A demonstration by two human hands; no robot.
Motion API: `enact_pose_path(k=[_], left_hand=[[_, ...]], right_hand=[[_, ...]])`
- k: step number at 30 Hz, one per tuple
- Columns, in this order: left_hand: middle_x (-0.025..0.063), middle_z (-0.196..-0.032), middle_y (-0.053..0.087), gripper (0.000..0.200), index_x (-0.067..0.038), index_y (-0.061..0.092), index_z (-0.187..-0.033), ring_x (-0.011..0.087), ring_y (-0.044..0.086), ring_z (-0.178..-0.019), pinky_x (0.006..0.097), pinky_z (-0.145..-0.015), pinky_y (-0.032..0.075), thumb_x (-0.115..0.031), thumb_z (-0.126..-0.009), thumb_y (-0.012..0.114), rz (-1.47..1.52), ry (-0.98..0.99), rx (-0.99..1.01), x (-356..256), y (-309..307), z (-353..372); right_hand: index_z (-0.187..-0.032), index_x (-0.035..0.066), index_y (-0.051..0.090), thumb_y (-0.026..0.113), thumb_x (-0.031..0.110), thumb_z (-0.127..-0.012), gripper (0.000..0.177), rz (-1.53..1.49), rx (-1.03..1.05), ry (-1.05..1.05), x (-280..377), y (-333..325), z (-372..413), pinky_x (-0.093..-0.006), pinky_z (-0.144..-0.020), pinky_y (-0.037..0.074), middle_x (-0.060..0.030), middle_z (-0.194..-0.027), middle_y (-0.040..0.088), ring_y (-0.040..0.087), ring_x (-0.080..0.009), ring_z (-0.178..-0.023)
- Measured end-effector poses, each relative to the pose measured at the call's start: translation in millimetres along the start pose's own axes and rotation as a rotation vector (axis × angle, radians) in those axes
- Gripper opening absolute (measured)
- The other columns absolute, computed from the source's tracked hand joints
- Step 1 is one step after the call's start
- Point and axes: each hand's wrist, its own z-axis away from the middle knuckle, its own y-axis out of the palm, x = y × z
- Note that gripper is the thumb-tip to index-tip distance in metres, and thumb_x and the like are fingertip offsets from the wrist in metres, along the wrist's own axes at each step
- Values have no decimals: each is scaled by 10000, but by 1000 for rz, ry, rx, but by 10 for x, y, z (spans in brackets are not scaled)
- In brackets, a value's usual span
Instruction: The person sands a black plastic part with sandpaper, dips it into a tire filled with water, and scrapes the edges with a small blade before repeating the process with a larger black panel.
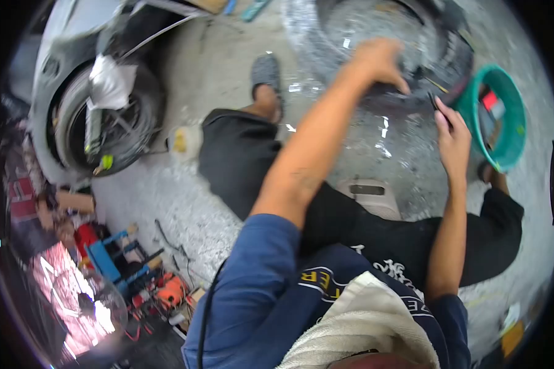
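My left hand (378, 63) reaches over a wet, grey tire (308, 37) at the top of the view. Its fingers look slightly blurred and spread, with nothing visible between them. Lower and to the right, my right hand (454, 132) is closed around a thin black tool (433, 101), whose tip points toward the tire's lower right edge. Water or wet film shines on the tire and the floor beside it. What the tool's tip touches, if anything, is too small to tell.
A green bucket (469, 120) with red and pale items inside stands right of my right hand. A pale plastic stool (393, 206) is between my legs. At left are a vehicle wheel (68, 126), a silvery bag (112, 82) and scattered tools (169, 291).
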Motion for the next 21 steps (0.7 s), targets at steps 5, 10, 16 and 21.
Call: enact_pose_path(k=[5, 10, 16, 21], left_hand=[[174, -1089, 720, 863, 50, 641, -1186, 274, 717, -959, 380, -838, 593, -355, -530, 1029, 865, -456, -136, 540, -56, 275], [141, -1053, 728, 569, 10, 652, -1173, 251, 725, -835, 396, -758, 618, -181, -727, 950, 1426, -608, -778, 673, 74, 464], [175, -1179, 683, 663, 3, 520, -1308, 287, 711, -947, 460, -830, 604, -311, -845, 876, 1564, -790, -952, 1297, 401, 548], [99, -1218, 693, 606, -70, 573, -1304, 249, 691, -1045, 482, -894, 548, -295, -833, 880, 1112, -1083, -921, 1203, 379, 505]], right_hand=[[-1278, 106, 721, 675, 202, -989, 308, -49, -235, 71, -187, 52, -232, -350, -907, 518, -152, -1126, 733, 699, -261, -1004], [-1320, 211, 701, 702, 207, -954, 366, 125, -174, -94, -155, 252, -426, -414, -839, 528, -170, -1023, 669, 673, -334, -943], [-1453, 340, 585, 725, 208, -918, 568, 504, -1, -98, -286, 440, -319, -527, -1060, 425, -185, -1409, 551, 555, -366, -1267], [-1493, 383, 535, 742, 231, -907, 640, 470, 13, -52, -192, 420, -301, -559, -1127, 359, -213, -1507, 485, 503, -382, -1352]])
